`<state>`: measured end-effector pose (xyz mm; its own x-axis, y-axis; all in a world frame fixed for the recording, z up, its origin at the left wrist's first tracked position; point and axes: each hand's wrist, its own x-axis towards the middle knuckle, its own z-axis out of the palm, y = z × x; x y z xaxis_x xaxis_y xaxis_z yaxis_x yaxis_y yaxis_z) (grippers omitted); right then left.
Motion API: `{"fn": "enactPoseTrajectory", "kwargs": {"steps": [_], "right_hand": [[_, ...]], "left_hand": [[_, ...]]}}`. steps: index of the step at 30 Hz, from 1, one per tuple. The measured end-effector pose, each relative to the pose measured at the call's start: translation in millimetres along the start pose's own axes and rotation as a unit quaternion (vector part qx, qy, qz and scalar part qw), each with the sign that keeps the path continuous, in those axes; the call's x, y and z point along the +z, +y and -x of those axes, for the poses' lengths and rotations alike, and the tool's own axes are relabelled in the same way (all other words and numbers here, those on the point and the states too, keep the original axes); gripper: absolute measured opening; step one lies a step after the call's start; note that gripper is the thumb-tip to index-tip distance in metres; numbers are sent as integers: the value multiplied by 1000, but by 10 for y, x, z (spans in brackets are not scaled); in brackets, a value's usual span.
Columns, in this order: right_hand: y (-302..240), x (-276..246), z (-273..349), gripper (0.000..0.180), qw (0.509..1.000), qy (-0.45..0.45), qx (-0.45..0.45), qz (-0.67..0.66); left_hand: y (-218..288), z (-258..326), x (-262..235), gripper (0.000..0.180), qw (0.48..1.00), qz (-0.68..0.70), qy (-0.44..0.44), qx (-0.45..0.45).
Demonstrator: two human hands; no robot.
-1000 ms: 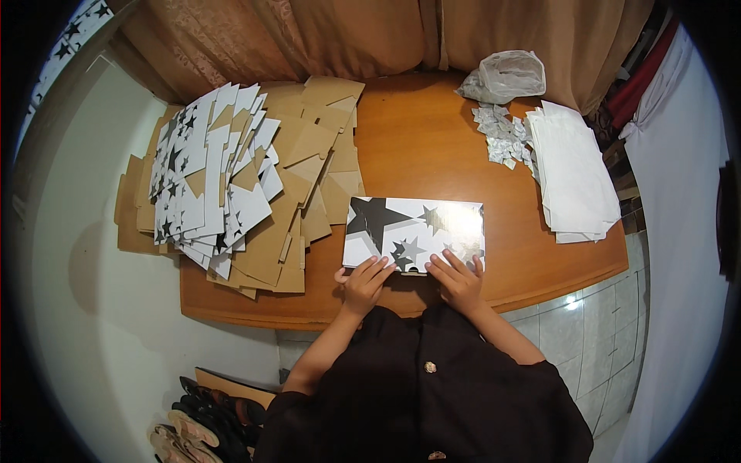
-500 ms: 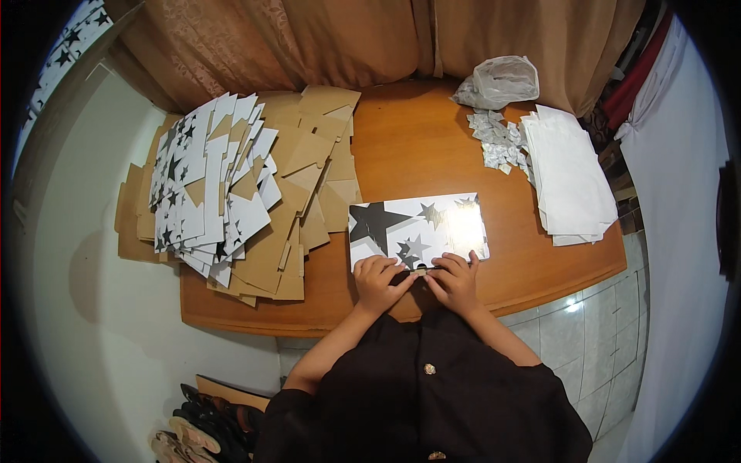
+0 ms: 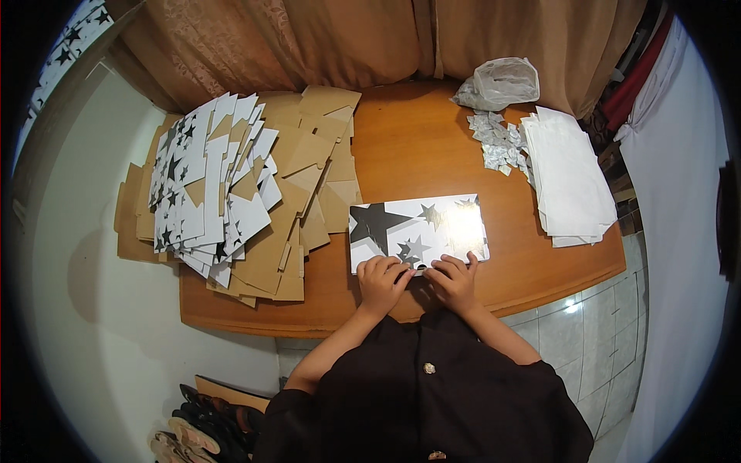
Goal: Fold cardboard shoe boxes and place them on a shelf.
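A white cardboard box printed with black and grey stars lies flat on the wooden table before me, its lid down. My left hand is at the left part of its near edge, curled fingers on the lid and thumb at the front side. On the right part of that edge, my right hand grips in the same way, fingers on top and thumb lower. Between the two thumbs a small dark notch shows in the middle of the front edge. The box's front side is partly hidden by my hands.
Left on the table lie brown flat cardboard blanks and star-printed blanks in a messy pile. At the far right are small pale sachets, a clear plastic bag and stacked white sheets. Shoes sit lower left.
The small brown flap that showed between my thumbs at the front edge is no longer visible. The front edge now looks closed, and my thumbs have shifted slightly. The box stays in place.
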<state>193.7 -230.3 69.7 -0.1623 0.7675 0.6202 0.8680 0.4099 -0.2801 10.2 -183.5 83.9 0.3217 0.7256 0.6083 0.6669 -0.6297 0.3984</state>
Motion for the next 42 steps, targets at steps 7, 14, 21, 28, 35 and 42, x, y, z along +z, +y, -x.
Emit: {"fn": "enactPoseTrajectory", "kwargs": {"steps": [7,14,21,28,35,42], "right_hand": [[-63,24,-74,24,998,-13,62,-7],[7,5,-91,25,1000,11,7,-12],[85,37,18,23,998,28,-51,21],[41,-50,-80,23,999,4,-36,17],[67,-49,-130,19,998,41,21,-51],[192,12,-141,14,997,56,-43,-23]], "left_hand": [[2,10,-9,16,1000,20,-13,-6],[-39,79,45,14,1000,23,-20,6],[-102,101,-1,17,995,11,-26,98],[-74,71,78,13,997,1,-13,82],[-40,65,91,10,998,10,-8,62],[7,-54,106,13,997,19,-5,69]]}}
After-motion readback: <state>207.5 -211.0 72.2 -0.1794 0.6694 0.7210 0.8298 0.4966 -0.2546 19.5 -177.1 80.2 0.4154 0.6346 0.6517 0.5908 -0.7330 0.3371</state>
